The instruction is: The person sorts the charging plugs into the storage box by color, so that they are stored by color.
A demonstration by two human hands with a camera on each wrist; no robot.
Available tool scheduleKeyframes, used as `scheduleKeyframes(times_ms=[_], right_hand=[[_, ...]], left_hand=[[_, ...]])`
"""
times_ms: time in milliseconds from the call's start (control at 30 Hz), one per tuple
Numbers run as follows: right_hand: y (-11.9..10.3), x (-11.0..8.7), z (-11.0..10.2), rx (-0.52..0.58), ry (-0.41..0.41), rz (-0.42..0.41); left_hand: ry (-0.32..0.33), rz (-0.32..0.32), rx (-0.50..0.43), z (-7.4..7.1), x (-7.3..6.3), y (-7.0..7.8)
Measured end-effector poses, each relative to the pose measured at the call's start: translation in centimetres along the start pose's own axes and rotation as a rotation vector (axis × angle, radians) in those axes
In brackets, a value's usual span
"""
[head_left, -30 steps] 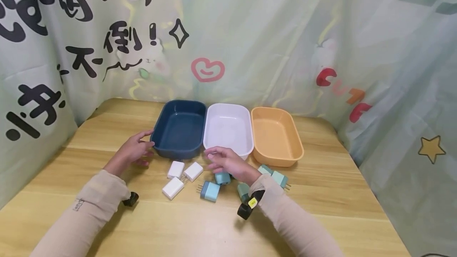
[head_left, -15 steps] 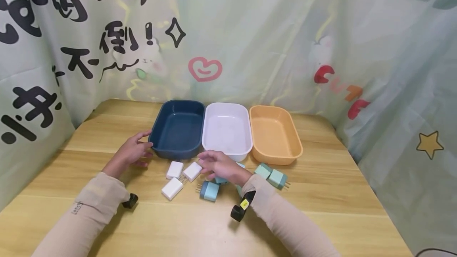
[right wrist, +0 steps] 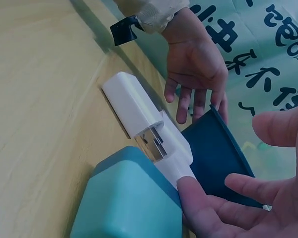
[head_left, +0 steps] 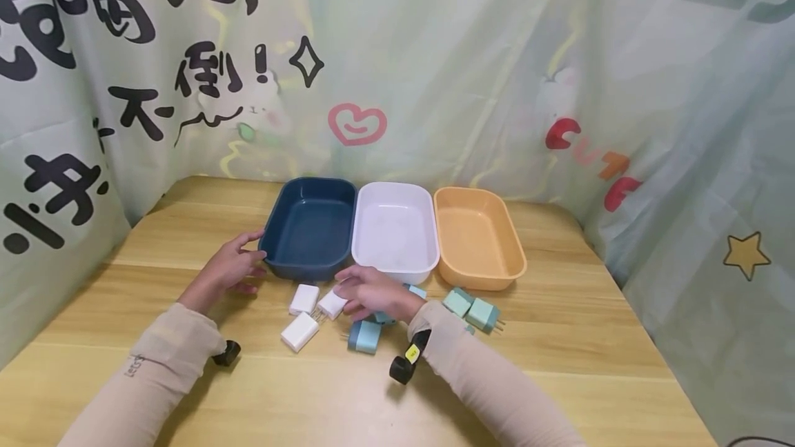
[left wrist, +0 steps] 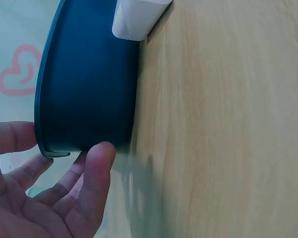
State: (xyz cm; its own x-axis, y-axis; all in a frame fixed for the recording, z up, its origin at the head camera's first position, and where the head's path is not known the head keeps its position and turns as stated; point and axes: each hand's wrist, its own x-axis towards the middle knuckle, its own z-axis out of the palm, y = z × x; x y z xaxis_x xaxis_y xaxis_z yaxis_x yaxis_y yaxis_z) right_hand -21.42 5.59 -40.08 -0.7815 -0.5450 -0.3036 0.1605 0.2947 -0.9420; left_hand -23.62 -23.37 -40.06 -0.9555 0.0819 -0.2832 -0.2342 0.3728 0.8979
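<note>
My left hand (head_left: 226, 269) rests its fingertips at the near-left corner of the dark blue bin (head_left: 307, 272); the left wrist view shows a finger against the rim (left wrist: 38, 109). My right hand (head_left: 377, 293) hangs palm down over the chargers, fingertips right at a white charger (head_left: 332, 305). In the right wrist view its thumb and fingers are spread apart beside that charger. Two more white chargers, one behind (head_left: 304, 299) and one nearer (head_left: 299, 332), lie to its left. A two-tone blue charger (head_left: 364, 336) lies below the right hand, which partly covers other blue ones.
A white bin (head_left: 397, 226) and an orange bin (head_left: 481, 236) stand in a row right of the blue one. Green chargers (head_left: 482, 314) lie before the orange bin, prongs showing. A printed curtain (head_left: 435, 74) hangs behind the wooden table (head_left: 323, 399).
My right hand has moved left and lower, from in front of the white bin to the nearest white charger, uncovering green chargers. My left hand has stayed at the blue bin.
</note>
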Motion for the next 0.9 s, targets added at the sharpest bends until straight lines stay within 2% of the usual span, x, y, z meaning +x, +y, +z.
scheduleKeyframes(times_ms=[467,767,900], right_hand=[[0.1,1.4,0.7,-0.091,0.022,0.047],[0.0,1.7,1.1,-0.186,0.055,0.059],[-0.1,1.6,1.2,-0.263,0.065,0.063]], left_hand=[[-0.012,0.011,0.006,-0.1,-0.1,0.1],[-0.009,0.009,-0.004,0.0,-0.3,0.2],[-0.007,0.015,-0.013,0.1,-0.2,0.1]])
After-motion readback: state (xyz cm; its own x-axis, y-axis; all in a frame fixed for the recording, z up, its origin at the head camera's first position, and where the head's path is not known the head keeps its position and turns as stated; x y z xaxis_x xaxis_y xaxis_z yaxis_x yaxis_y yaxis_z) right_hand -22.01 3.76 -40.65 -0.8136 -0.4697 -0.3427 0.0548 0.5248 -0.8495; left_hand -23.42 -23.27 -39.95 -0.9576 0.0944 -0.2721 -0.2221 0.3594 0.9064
